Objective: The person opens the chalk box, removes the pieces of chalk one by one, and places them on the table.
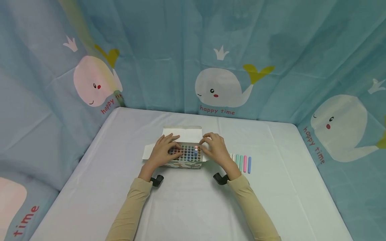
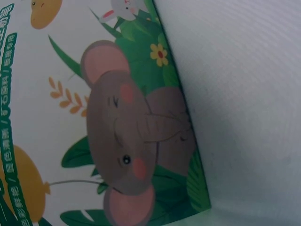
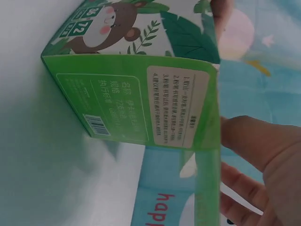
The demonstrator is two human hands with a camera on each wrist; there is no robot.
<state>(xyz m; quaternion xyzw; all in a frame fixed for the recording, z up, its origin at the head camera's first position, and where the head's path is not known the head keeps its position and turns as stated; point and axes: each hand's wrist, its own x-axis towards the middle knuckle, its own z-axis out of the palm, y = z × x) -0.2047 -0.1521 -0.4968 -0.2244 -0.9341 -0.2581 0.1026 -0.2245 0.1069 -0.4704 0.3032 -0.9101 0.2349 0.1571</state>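
An open chalk box (image 1: 184, 164) with a holed inner tray stands in the middle of the table in the head view. Pink, white and blue chalk sticks (image 1: 196, 152) rise above the tray near its right end. My left hand (image 1: 164, 150) lies over the box's left end, thumb and forefinger apart. At the right end, my right hand (image 1: 215, 147) has its fingertips beside the raised chalks, with no chalk visibly held. In the right wrist view, a green side flap (image 3: 207, 188) hides the fingertips. The left wrist view shows only the box's printed front (image 2: 127, 117) and tablecloth.
A row of loose chalk sticks (image 1: 245, 164), white, green, pink and blue, lies right of the box. The box's white lid (image 1: 182, 134) stands folded back behind it, and a side flap (image 1: 147, 151) sticks out left. A whale-printed curtain (image 1: 169, 83) borders the white table (image 1: 193, 207).
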